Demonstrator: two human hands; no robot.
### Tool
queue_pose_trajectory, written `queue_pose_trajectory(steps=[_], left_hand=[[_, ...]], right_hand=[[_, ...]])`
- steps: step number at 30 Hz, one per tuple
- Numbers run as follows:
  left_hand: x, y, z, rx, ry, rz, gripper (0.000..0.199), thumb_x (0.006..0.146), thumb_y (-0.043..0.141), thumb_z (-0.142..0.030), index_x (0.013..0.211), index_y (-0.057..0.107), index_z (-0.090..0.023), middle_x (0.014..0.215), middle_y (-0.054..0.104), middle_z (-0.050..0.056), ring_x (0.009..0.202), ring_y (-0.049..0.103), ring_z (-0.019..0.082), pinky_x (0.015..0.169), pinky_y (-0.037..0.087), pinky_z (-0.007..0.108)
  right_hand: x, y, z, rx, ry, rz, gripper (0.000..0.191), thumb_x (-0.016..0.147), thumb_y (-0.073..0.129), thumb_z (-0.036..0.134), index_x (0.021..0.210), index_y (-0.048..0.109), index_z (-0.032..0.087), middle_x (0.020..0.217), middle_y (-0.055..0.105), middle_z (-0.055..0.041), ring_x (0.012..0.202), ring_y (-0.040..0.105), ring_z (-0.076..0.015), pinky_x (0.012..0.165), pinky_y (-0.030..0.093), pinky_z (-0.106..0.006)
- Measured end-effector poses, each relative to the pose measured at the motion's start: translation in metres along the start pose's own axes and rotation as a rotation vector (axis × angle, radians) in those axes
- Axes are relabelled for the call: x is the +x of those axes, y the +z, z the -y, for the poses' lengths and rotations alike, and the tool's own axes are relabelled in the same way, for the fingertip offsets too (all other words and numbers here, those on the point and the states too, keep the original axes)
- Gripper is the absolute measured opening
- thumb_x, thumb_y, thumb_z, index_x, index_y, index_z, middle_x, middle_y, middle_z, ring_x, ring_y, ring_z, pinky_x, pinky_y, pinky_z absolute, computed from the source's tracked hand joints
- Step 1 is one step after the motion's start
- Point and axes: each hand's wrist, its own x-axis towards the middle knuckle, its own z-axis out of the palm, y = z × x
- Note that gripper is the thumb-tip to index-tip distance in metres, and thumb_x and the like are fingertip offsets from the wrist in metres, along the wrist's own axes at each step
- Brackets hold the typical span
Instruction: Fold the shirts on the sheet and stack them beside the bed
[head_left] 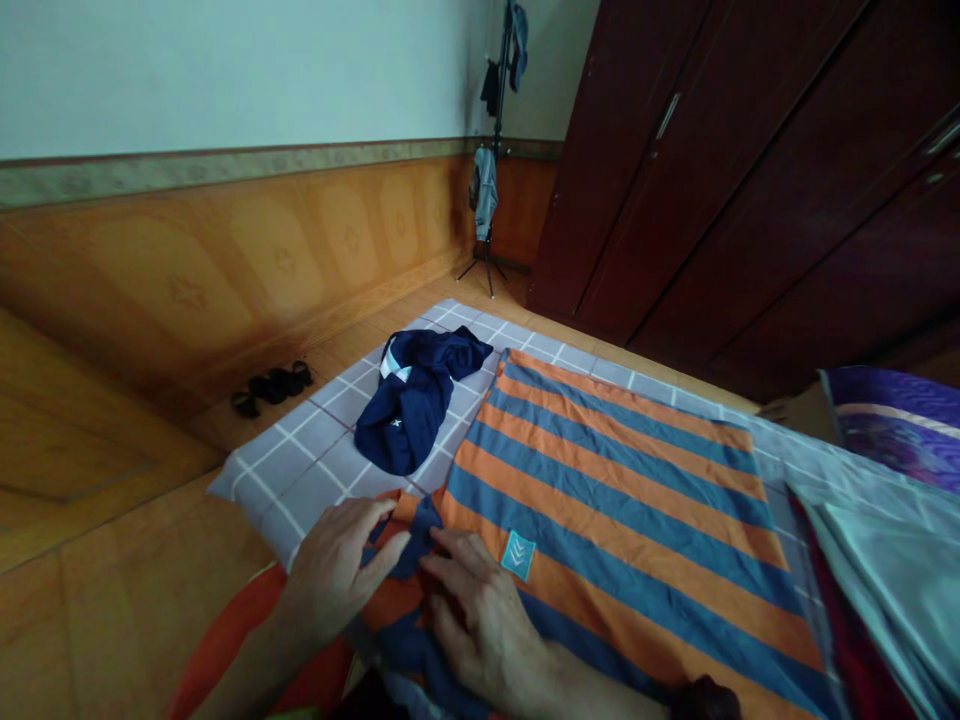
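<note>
An orange and blue striped shirt lies spread on a grey checked mattress, with a small light-blue patch near my hands. At the near left part of the shirt, my left hand rests on the sleeve, thumb and fingers apart. My right hand lies on the striped cloth just beside it, fingers bent and spaced. Beyond my left hand is a crumpled navy garment with a white patch.
Folded pale green and dark red cloths lie at the right, near a purple item. Black footwear is on the floor at left. A coat stand and dark wardrobe stand behind the mattress.
</note>
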Motion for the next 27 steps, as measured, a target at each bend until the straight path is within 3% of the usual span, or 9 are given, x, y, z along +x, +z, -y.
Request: queue_pose_trajectory(steps=[2, 4, 8, 10, 15, 19, 22, 24, 27], left_hand=[[-0.002, 0.005, 0.002, 0.158, -0.042, 0.076, 0.025, 0.079, 0.062, -0.039, 0.095, 0.063, -0.02, 0.089, 0.067, 0.006, 0.085, 0.06, 0.025, 0.079, 0.044, 0.037], [-0.002, 0.01, 0.006, 0.212, -0.058, 0.139, 0.016, 0.08, 0.06, -0.036, 0.085, 0.061, -0.02, 0.084, 0.065, 0.005, 0.081, 0.06, 0.023, 0.076, 0.043, 0.034], [-0.002, 0.01, 0.008, 0.147, -0.035, 0.196, 0.017, 0.087, 0.045, -0.026, 0.074, 0.054, -0.02, 0.078, 0.062, 0.002, 0.078, 0.059, 0.018, 0.073, 0.041, 0.029], [0.0, 0.005, 0.006, 0.127, -0.087, 0.183, 0.018, 0.088, 0.039, -0.027, 0.075, 0.05, -0.021, 0.075, 0.061, 0.001, 0.073, 0.06, 0.018, 0.069, 0.041, 0.028], [0.007, -0.007, 0.008, 0.17, -0.295, 0.17, 0.023, 0.093, 0.029, -0.034, 0.083, 0.046, -0.023, 0.065, 0.06, -0.002, 0.065, 0.062, 0.018, 0.059, 0.037, 0.025], [0.009, -0.006, 0.017, 0.248, -0.259, 0.251, 0.024, 0.091, 0.034, -0.033, 0.081, 0.053, -0.023, 0.071, 0.063, 0.0, 0.07, 0.063, 0.019, 0.062, 0.038, 0.026], [0.003, -0.004, 0.023, 0.203, -0.191, 0.114, 0.028, 0.088, 0.043, -0.046, 0.09, 0.058, -0.022, 0.087, 0.066, 0.005, 0.085, 0.063, 0.023, 0.076, 0.044, 0.031], [-0.003, -0.004, 0.027, 0.195, -0.154, 0.022, 0.038, 0.079, 0.055, -0.054, 0.097, 0.06, -0.021, 0.095, 0.065, 0.008, 0.093, 0.06, 0.026, 0.082, 0.045, 0.035], [-0.01, -0.005, 0.029, 0.185, -0.168, 0.026, 0.03, 0.073, 0.06, -0.051, 0.078, 0.059, -0.021, 0.081, 0.063, 0.005, 0.082, 0.059, 0.025, 0.075, 0.046, 0.034]], right_hand=[[-0.002, 0.002, -0.004, 0.008, -0.022, -0.071, 0.037, 0.081, 0.044, 0.012, 0.114, 0.062, 0.015, 0.129, 0.054, -0.0114, 0.119, 0.05, -0.0203, 0.101, 0.043, -0.035], [-0.004, 0.003, -0.006, -0.006, -0.04, -0.091, 0.035, 0.082, 0.045, 0.012, 0.113, 0.062, 0.017, 0.128, 0.055, -0.0109, 0.118, 0.051, -0.0203, 0.1, 0.044, -0.036], [-0.004, 0.001, -0.008, -0.103, -0.067, -0.079, 0.034, 0.084, 0.045, 0.015, 0.114, 0.061, 0.016, 0.13, 0.054, -0.0121, 0.12, 0.05, -0.023, 0.102, 0.043, -0.04], [-0.005, 0.002, -0.008, -0.174, -0.052, -0.065, 0.037, 0.084, 0.045, 0.015, 0.118, 0.06, 0.014, 0.134, 0.051, -0.0145, 0.123, 0.048, -0.0259, 0.103, 0.042, -0.044], [-0.01, 0.006, -0.013, -0.273, -0.002, 0.059, 0.049, 0.087, 0.05, 0.026, 0.134, 0.05, 0.013, 0.147, 0.035, -0.0155, 0.134, 0.034, -0.0323, 0.107, 0.036, -0.051], [-0.011, 0.005, -0.017, -0.267, -0.017, 0.181, 0.061, 0.09, 0.049, 0.039, 0.144, 0.036, 0.014, 0.152, 0.021, -0.0137, 0.141, 0.018, -0.0309, 0.111, 0.027, -0.05], [-0.008, -0.003, -0.015, -0.229, -0.031, 0.266, 0.064, 0.091, 0.049, 0.041, 0.146, 0.032, 0.015, 0.153, 0.019, -0.0121, 0.142, 0.012, -0.0303, 0.114, 0.019, -0.051], [-0.006, -0.008, -0.013, -0.181, -0.011, 0.313, 0.065, 0.09, 0.051, 0.044, 0.145, 0.034, 0.016, 0.153, 0.021, -0.0116, 0.141, 0.013, -0.0304, 0.114, 0.018, -0.05], [-0.007, -0.01, -0.012, -0.127, -0.014, 0.317, 0.067, 0.089, 0.053, 0.046, 0.145, 0.034, 0.015, 0.153, 0.018, -0.0121, 0.142, 0.013, -0.03, 0.115, 0.017, -0.048]])
